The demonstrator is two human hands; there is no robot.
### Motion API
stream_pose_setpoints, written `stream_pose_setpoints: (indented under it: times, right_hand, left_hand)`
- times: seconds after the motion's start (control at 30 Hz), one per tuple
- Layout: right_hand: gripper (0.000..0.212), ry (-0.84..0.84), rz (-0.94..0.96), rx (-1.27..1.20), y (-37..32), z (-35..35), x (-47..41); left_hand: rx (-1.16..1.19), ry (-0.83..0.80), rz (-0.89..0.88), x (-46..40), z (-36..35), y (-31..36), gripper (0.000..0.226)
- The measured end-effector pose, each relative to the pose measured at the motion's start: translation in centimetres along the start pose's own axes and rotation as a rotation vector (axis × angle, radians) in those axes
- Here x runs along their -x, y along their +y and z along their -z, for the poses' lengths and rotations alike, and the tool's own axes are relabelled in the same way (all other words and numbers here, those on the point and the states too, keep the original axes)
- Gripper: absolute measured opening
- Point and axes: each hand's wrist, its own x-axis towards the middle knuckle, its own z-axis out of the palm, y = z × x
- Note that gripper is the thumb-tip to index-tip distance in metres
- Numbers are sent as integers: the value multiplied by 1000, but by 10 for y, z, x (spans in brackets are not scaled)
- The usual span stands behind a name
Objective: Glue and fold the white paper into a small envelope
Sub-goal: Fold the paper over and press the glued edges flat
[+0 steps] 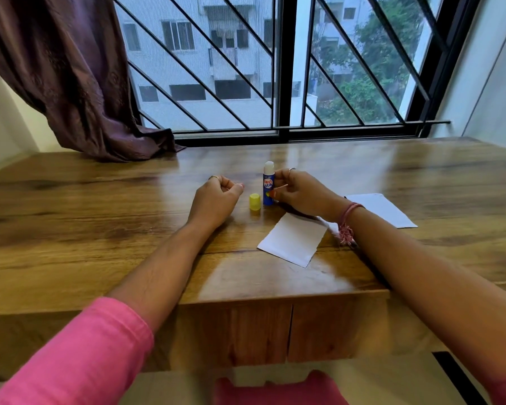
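Observation:
A blue glue stick (268,184) stands upright on the wooden table (100,217), uncapped, with its white glue tip showing. My right hand (300,192) grips it from the right side. Its yellow cap (254,202) stands on the table just left of the stick. My left hand (216,197) rests left of the cap, fingers loosely curled, holding nothing. A white folded paper (292,239) lies flat in front of the glue stick, partly under my right wrist.
A second white sheet (383,209) lies to the right, beyond my right forearm. A brown curtain (79,83) drapes onto the table's back left. A barred window (275,68) runs along the back edge. The table's front edge (275,296) lies close to me.

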Motion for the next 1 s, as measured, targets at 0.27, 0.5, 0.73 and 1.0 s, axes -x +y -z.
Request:
stream_pose_setpoints:
  times: [0.27, 0.5, 0.73, 1.0]
  right_hand:
    - [38, 118, 43, 0, 2, 31, 11]
    - [28, 293, -57, 235, 20, 77, 64]
    - [27, 469, -235, 233, 50, 93, 119]
    - [22, 654, -290, 311, 53, 90, 124]
  left_hand:
    - [-34, -23, -17, 1, 1, 2, 17]
    - [-46, -23, -9, 2, 2, 4, 17]
    - [-52, 6, -165, 11, 3, 10, 16]
    - [7, -241, -558, 31, 8, 23, 12]
